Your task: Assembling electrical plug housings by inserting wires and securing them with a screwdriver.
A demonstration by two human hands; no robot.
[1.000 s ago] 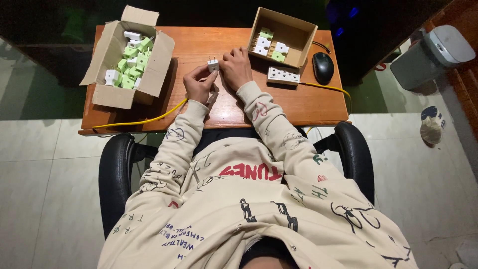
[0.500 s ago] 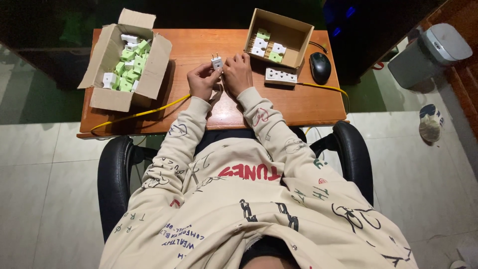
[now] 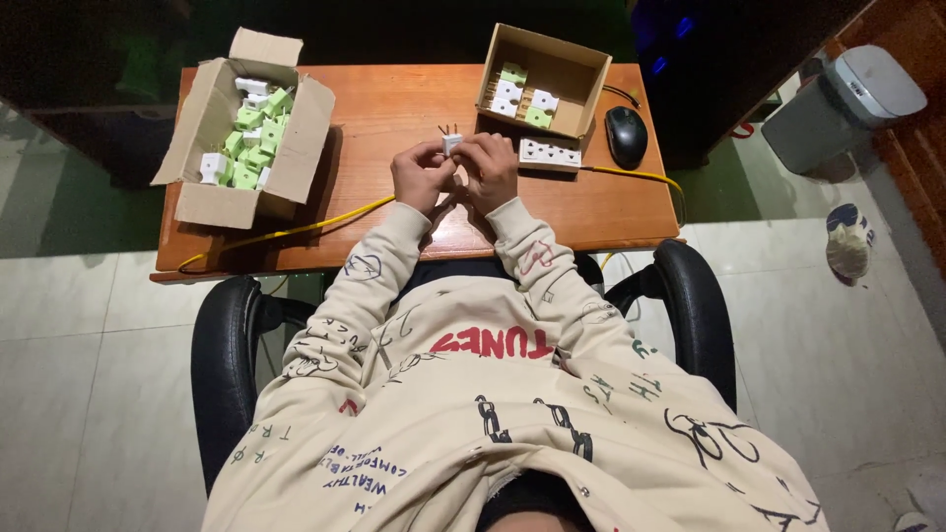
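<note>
Small white plug (image 3: pixel 451 144) mostly buried between the fingers of left hand (image 3: pixel 422 175) and right hand (image 3: pixel 490 169), only prongs and top showing; its grip points too small to tell; near edge of surface (image 3: pixel 394 108) hidden behind sleeves; yellow cable (image 3: pixel 296 230) vanishes under left hand.

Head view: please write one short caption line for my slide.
Seated at a wooden desk, both hands, left hand and right hand, hold a small white plug adapter between two cardboard boxes.
</note>
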